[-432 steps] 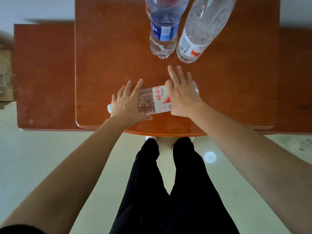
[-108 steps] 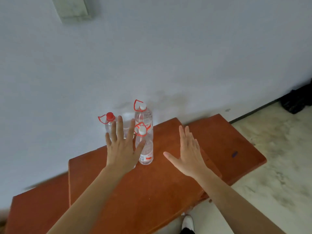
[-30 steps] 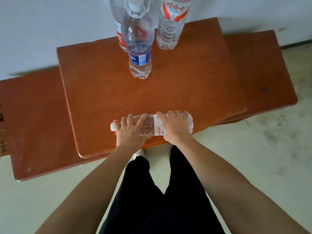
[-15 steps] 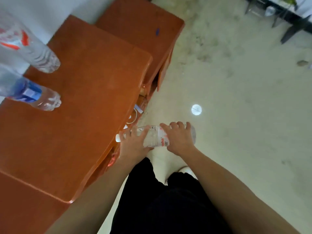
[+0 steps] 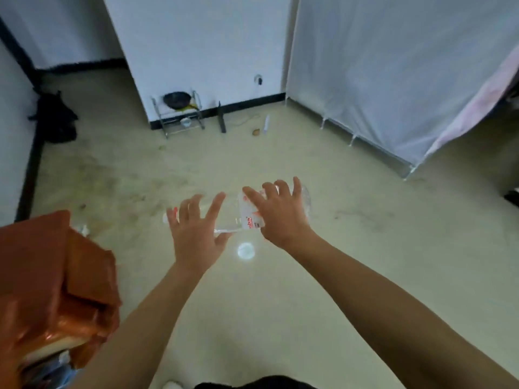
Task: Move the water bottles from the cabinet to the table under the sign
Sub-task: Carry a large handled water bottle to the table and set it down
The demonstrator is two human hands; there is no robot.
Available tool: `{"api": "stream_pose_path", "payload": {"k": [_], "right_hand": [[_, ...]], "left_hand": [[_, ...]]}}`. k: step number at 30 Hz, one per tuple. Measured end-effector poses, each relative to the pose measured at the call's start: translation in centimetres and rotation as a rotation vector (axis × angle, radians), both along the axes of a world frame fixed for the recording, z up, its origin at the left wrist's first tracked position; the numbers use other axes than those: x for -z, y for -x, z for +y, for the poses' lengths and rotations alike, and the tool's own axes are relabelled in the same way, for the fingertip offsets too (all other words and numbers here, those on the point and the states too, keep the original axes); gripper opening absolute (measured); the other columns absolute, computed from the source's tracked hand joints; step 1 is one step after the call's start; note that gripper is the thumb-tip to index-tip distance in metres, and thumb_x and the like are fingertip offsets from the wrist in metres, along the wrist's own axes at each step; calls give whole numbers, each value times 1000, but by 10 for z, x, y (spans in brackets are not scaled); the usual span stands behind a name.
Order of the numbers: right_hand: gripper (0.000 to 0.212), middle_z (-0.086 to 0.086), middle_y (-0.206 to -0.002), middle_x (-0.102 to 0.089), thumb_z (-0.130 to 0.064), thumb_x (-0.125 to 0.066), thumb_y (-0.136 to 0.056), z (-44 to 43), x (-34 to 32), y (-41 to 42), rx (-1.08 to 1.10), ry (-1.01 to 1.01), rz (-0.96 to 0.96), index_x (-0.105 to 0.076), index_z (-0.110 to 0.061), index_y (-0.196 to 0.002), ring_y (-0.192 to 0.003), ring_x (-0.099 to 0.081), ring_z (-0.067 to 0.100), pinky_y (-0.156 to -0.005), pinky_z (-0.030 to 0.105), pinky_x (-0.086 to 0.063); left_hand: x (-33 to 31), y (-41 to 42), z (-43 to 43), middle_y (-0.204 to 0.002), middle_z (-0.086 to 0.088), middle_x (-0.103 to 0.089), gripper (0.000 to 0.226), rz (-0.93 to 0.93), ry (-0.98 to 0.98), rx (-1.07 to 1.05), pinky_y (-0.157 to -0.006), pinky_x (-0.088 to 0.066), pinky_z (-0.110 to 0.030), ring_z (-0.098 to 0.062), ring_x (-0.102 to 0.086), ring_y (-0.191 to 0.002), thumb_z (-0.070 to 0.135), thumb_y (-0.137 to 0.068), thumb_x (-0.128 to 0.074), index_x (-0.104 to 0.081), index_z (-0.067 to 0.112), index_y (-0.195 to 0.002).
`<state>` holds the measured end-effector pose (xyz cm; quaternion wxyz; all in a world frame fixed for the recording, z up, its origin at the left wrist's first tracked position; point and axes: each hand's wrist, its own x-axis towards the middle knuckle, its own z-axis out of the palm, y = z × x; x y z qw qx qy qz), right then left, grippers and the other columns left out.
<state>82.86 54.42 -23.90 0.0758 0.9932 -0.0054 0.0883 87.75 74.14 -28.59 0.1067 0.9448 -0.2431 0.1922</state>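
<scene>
At the lower left of the frame stands one orange-brown wooden cabinet (image 5: 53,279), only its corner showing, blurred. In the upper left a dark bundle (image 5: 54,119) lies on the floor by the wall.

Two bare hands reach out over the pale floor (image 5: 365,248), and between them is one clear water bottle (image 5: 238,217), lying on its side in the air in the middle of the frame. It is the only bottle I can count here. Its cap end points left, its base right, and a white label with red print wraps its middle.

The left hand (image 5: 196,234) lies over the neck half with fingers spread, thumb out toward the label. The right hand (image 5: 280,214) covers the label and the base half, fingers spread as well. Both hands hold the bottle from above.

Just below the bottle one round bright spot of light (image 5: 245,250) shines on the floor.

In the upper middle, against the white wall, sits one small metal rack (image 5: 179,116) with a dark pan (image 5: 175,100) on top. To the right of it a few small things lie on the floor, too small to tell.

On the right of the frame hangs a white cloth cover (image 5: 393,74) on a frame with thin legs, and at the far right edge a pinkish cloth (image 5: 477,105) drapes over it.
</scene>
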Motion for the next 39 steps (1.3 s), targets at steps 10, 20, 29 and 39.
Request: {"api": "stream_pose_path", "payload": {"k": [10,20,29,39], "right_hand": [[97,6,-129,-55,-26,-86,-62,-307,-135,153,644,130,-470,-40,-37,-148,-124,-49,35,-114,67,-19],[103,9,-133,-54,-27,-90,-61,-564,-179,308,1046,415,-614,-37,-37,-149,-129,-47,36,-117,70,-16],[105,10,-133,-55,-27,-93,-59,-723,-194,429,1371,583,-559,-40,-37,-149,-127,-48,35,-116,70,-20],[101,11,-135,-56,-34,-93,-65,-871,-146,608,1560,662,-629,-34,-36,-147,-129,-49,37,-115,70,-23]], "left_hand": [[-152,36,-388,-137,-20,-52,82,-409,258,633,-110,-26,-67,-44,-50,-126,47,-77,-79,-43,30,-148],[-200,157,-730,-141,-20,-48,93,-461,513,1040,-114,-21,-71,-41,-43,-132,33,-71,-83,-37,34,-151],[-219,281,-955,-143,-21,-46,91,-358,564,1367,-113,-22,-71,-41,-42,-134,37,-72,-84,-41,33,-151],[-192,468,-1143,-145,-21,-48,90,-380,616,1593,-114,-20,-71,-39,-41,-136,36,-78,-81,-31,36,-153]]}}
